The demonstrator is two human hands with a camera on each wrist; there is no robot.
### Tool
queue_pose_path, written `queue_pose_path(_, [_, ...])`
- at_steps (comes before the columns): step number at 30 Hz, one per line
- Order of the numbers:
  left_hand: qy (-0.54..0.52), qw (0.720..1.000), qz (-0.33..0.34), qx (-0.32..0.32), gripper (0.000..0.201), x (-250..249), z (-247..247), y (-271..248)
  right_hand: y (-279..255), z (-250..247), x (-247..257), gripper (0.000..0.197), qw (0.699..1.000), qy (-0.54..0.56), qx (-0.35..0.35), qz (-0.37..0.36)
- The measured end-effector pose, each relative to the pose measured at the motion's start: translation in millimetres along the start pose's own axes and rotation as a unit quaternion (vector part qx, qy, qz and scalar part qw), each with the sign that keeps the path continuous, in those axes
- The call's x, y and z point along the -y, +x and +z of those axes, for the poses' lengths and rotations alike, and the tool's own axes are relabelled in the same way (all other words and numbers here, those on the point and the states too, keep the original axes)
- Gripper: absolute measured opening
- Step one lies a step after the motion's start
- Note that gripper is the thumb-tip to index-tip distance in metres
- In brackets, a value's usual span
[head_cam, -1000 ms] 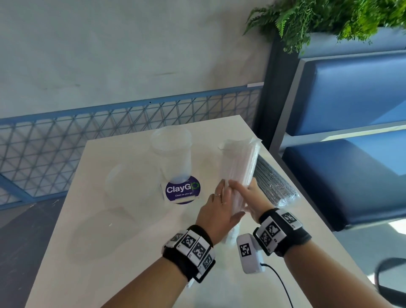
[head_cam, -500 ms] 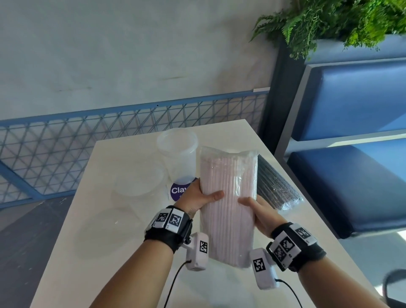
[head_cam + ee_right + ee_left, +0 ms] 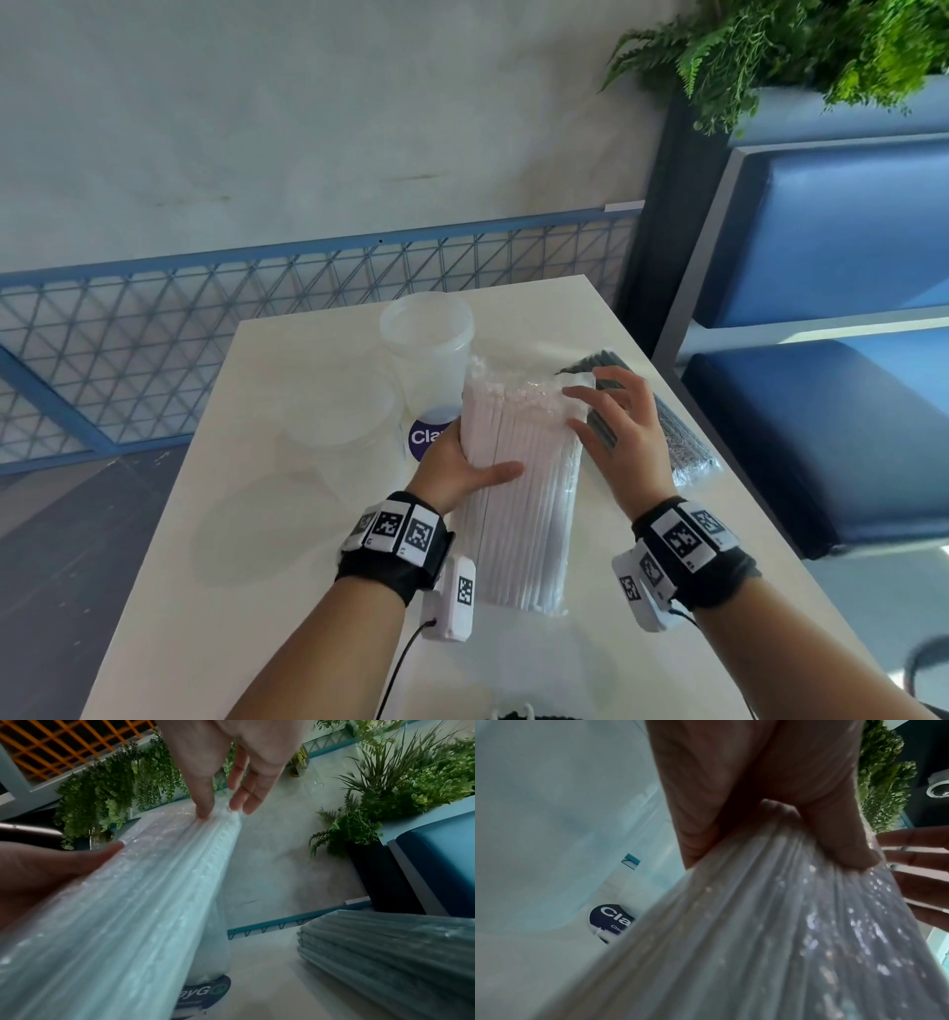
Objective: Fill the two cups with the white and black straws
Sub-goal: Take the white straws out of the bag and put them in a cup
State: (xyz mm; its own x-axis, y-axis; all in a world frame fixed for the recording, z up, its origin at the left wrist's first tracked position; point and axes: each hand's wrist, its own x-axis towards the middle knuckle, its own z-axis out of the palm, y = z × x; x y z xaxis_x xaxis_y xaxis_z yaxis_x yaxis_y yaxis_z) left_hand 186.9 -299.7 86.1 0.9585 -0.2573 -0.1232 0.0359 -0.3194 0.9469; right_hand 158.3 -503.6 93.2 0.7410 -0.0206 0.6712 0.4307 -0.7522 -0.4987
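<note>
A round dark purple sticker (image 3: 430, 438) on the white table (image 3: 215, 514) reads "Cla" in white in the head view, its rest hidden behind the pack; the right wrist view shows "ayG" on it, with small print too blurred to read. The pack of white straws (image 3: 524, 488), in clear wrap, is held above the table in front of the person. The left hand (image 3: 457, 462) grips its left edge, thumb laid across the front, the other fingers hidden behind. The right hand (image 3: 616, 431) has its fingers spread, fingertips (image 3: 205, 809) pinching the crinkled wrap at the pack's top right corner. The pack of black straws (image 3: 667, 426) lies on the table along its right edge, partly behind that hand. Two clear cups stand left of the white pack, the far cup (image 3: 426, 349) and the near cup (image 3: 339, 426). Beyond the table are a blue mesh railing (image 3: 205, 318) and a pale wall; to the right, a blue padded bench (image 3: 832, 437) with ferns (image 3: 780, 46) above
</note>
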Motion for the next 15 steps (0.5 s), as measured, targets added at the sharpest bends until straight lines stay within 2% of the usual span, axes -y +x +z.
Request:
queue_pose_path(2, [0.006,1.000,0.000,0.006,0.060,0,1,-2,4,-1,1,0.017,1.000,-0.014,-0.003,-0.026])
queue_pose_path(4, [0.003,1.000,-0.002,0.011,0.058,0,2,-3,8,-3,2,0.016,0.999,-0.004,-0.011,-0.039])
queue_pose_path(7, [0.013,1.000,-0.003,0.020,0.059,1,4,-6,12,-5,6,0.010,0.999,0.026,-0.022,-0.027])
queue_pose_path(10, [0.032,0.999,0.003,0.027,0.067,4,3,-8,17,-6,11,0.005,0.991,0.091,-0.036,0.088])
queue_pose_path(12, [0.033,0.999,0.005,0.029,0.069,3,1,-10,23,-8,17,0.004,0.970,0.160,-0.047,0.178])
queue_pose_path(15, [0.046,0.998,0.011,0.037,0.070,1,-1,-13,36,-14,22,0.002,0.934,0.245,-0.076,0.250])
